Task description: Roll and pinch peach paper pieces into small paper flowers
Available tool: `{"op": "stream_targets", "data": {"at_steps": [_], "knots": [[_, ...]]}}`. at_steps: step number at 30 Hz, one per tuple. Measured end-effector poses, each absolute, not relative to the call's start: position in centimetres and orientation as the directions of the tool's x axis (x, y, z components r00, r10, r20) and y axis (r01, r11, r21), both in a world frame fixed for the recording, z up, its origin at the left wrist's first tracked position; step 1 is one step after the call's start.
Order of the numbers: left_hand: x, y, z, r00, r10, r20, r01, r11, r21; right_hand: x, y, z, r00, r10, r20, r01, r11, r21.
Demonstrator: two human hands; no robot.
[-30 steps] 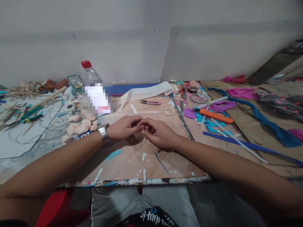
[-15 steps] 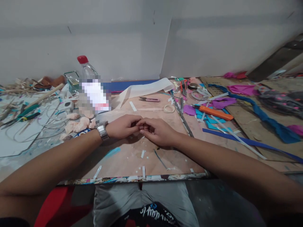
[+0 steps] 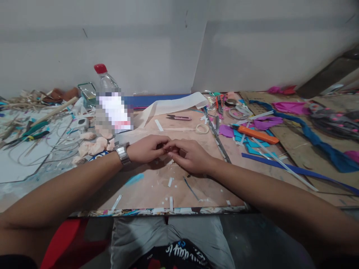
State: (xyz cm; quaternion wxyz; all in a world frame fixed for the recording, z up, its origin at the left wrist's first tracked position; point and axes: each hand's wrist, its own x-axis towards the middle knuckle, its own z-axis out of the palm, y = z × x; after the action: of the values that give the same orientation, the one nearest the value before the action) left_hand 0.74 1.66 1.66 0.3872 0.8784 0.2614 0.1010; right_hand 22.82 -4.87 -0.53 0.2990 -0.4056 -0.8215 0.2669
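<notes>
My left hand (image 3: 147, 148), with a metal watch (image 3: 122, 153) on its wrist, meets my right hand (image 3: 190, 156) over the middle of the table. The fingers of both are curled and their tips come together. Whatever may be pinched between them is too small or hidden to make out. Beyond the hands lie thread snips (image 3: 178, 117), a ring of tape (image 3: 202, 129) and a long cream strip of paper (image 3: 174, 105). Short white strips are stuck on the table top, one of them a white strip (image 3: 171, 203) by the front edge.
On the left are a bottle (image 3: 108, 80), crumpled peach pieces (image 3: 97, 147), green-handled pliers (image 3: 35, 129) and a cable. An orange cutter knife (image 3: 255, 133), blue strips (image 3: 291, 168) and purple scraps (image 3: 267, 122) lie to the right. Cardboard (image 3: 297, 149) covers the far right.
The view has shifted slightly, so things on the table sit a little further right. My hands stay together in nearly the same pose.
</notes>
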Motion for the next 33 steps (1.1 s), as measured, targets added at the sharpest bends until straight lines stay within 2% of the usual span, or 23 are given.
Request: {"op": "stream_targets", "data": {"at_steps": [14, 33], "knots": [[0.68, 1.84, 1.55, 0.826, 0.564, -0.013, 0.378, -0.535, 0.755, 22.86, -5.03, -0.62, -0.491, 0.804, 0.334, 0.492, 0.573, -0.656], [0.70, 1.96, 1.51, 0.792, 0.611, 0.008, 0.387, -0.512, 0.767, 22.77, -4.85, -0.72, -0.456, 0.837, 0.301, 0.551, 0.532, -0.643]]}}
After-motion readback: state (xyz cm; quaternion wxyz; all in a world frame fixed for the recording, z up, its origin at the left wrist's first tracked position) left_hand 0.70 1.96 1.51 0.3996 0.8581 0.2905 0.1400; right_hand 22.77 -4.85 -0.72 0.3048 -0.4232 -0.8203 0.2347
